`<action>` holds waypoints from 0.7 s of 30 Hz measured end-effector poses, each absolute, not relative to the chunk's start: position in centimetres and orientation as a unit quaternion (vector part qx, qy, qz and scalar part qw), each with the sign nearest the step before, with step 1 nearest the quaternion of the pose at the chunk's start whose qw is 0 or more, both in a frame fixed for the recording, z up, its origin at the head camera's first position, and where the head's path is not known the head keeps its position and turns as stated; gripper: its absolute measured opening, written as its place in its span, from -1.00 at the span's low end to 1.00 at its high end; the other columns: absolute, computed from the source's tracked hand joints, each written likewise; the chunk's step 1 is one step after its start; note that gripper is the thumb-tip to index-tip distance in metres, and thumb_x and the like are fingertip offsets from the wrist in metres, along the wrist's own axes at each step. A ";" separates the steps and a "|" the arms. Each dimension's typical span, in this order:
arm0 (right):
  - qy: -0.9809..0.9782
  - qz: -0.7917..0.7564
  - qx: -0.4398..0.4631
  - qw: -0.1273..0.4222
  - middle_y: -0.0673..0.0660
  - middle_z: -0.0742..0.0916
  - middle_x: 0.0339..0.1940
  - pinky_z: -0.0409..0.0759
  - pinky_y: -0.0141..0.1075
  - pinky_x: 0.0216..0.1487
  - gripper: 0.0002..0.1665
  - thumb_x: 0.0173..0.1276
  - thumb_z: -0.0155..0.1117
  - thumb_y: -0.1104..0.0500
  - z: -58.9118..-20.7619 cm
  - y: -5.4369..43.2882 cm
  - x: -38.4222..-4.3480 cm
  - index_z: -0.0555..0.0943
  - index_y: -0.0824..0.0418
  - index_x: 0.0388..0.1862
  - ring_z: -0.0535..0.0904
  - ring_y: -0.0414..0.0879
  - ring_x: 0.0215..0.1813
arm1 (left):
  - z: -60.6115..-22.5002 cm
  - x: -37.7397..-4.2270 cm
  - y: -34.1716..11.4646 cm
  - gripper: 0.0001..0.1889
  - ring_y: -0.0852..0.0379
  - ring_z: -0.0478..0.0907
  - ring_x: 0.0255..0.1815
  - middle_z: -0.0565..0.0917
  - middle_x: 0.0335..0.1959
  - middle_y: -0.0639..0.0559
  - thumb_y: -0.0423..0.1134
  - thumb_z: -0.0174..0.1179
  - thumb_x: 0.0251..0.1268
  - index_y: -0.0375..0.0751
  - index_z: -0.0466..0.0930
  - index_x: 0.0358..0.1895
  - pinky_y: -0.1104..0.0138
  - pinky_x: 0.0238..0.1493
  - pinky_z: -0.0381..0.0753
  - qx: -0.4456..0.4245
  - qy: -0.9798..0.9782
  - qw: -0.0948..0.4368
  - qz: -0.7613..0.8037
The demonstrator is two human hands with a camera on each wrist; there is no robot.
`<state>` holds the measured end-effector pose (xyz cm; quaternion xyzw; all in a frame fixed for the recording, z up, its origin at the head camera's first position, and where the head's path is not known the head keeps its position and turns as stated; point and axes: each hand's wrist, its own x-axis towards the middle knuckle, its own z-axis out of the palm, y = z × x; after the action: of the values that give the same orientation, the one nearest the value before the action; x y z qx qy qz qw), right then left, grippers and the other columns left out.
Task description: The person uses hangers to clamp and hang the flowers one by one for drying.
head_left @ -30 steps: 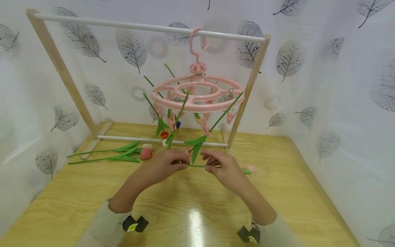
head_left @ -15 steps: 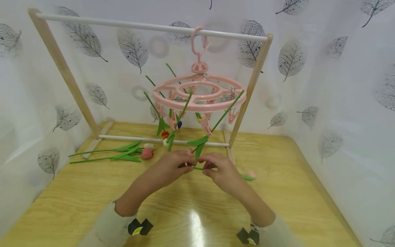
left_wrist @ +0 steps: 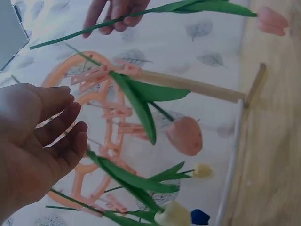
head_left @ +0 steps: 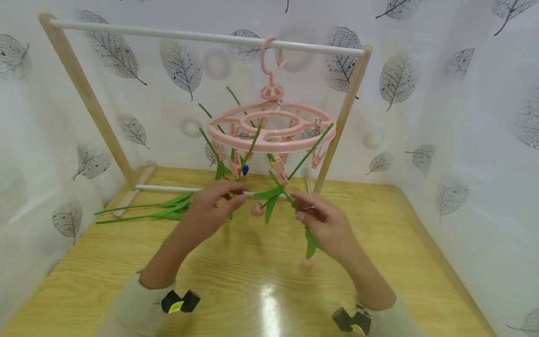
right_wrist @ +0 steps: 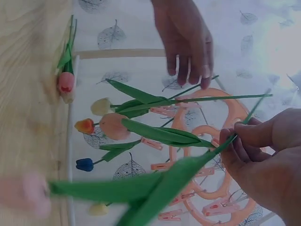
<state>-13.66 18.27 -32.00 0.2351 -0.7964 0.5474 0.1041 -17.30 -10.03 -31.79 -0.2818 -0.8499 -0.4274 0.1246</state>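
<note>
My right hand [head_left: 322, 222] pinches the green stem of an artificial pale pink tulip [right_wrist: 164, 181] between thumb and fingers. The tulip slants with its bloom low toward the table and its stem end up near the clips. My left hand [head_left: 212, 208] holds nothing; its fingers are loosely bent, left of a clipped tulip. Above both hands a pink round clip hanger [head_left: 269, 147] hangs by its hook. Several tulips hang bloom down from its clips, among them a peach tulip [left_wrist: 186, 135], a cream tulip [right_wrist: 101, 107], an orange tulip [right_wrist: 84, 125] and a blue tulip [right_wrist: 84, 164].
The hanger's hook loops over the white top bar [head_left: 168, 33] of a rack with wooden legs [head_left: 90, 103]. Two more tulips [head_left: 139, 216] lie on the wooden table [head_left: 236, 290] at left, their blooms behind my left hand. Leaf-printed white curtains [head_left: 438, 117] enclose the back and sides.
Both hands were close together with the tulip's stem lying level between them. The left has let go and moved left; the right has moved right, turning the tulip's stem end upward.
</note>
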 end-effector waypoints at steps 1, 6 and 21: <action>-0.792 0.555 0.230 0.104 0.21 0.69 0.00 0.72 -0.33 -0.02 -0.48 0.35 0.22 0.53 -31.9 18.5 -13.7 0.59 0.28 0.27 0.67 -0.14 -0.02 | -32.1 -17.3 -9.5 -0.73 0.19 0.55 -0.10 0.68 0.03 0.09 -0.13 0.16 0.52 -0.01 0.66 0.16 0.26 -0.19 0.61 -0.288 -0.847 0.111 -0.433; -0.775 0.589 0.208 0.093 0.20 0.66 -0.03 0.74 -0.29 -0.05 -0.47 0.39 0.18 0.53 -31.5 19.1 -13.7 0.54 0.31 0.32 0.72 -0.12 -0.10 | -33.5 -17.3 -7.2 -0.77 0.19 0.58 -0.16 0.72 -0.05 0.03 -0.26 0.19 0.48 -0.10 0.70 0.10 0.31 -0.22 0.63 -0.328 -0.825 0.081 -0.452; -0.734 0.644 0.195 0.087 0.00 0.68 0.03 0.71 -0.36 -0.06 -0.38 0.37 0.17 0.55 -31.2 18.7 -13.8 0.47 0.31 0.40 0.62 -0.16 0.00 | -36.3 -17.0 -2.5 -0.74 0.20 0.64 -0.07 0.73 -0.09 0.03 -0.28 0.21 0.46 -0.19 0.66 0.14 0.31 -0.02 0.68 -0.358 -0.765 -0.002 -0.536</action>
<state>-13.76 18.74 -31.24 0.1949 -0.7342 0.6444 0.0874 -16.97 -2.52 -36.31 -0.3576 -0.7648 -0.5359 -0.0023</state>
